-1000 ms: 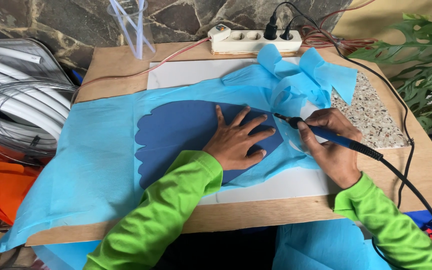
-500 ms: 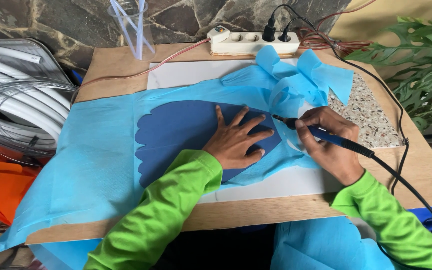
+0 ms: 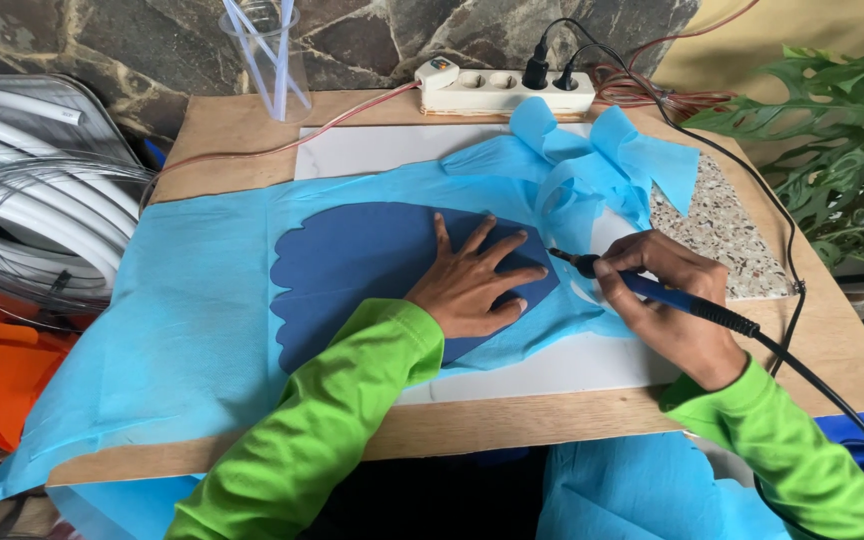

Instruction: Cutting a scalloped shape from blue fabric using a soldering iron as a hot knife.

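My left hand (image 3: 472,285) lies flat, fingers spread, on a dark blue scalloped template (image 3: 352,265) that rests on a light blue sheet of thin fabric (image 3: 192,330). My right hand (image 3: 667,300) grips a blue-handled corded hot tool (image 3: 652,290) like a pen. Its metal tip touches the fabric at the template's right edge, just past my left fingertips. Loose cut flaps of the light blue fabric (image 3: 602,165) curl up behind the tool. Both sleeves are bright green.
A white board (image 3: 552,370) lies under the fabric on a wooden table (image 3: 822,340). A white power strip (image 3: 502,90) with two black plugs sits at the back. There is a clear cup of straws (image 3: 272,45), a speckled stone slab (image 3: 722,235), coiled white tubing (image 3: 22,220) at left and a plant (image 3: 852,130) at right.
My right hand and the tool's tip have shifted slightly along the template's right edge. My left hand stays pressed on the template.
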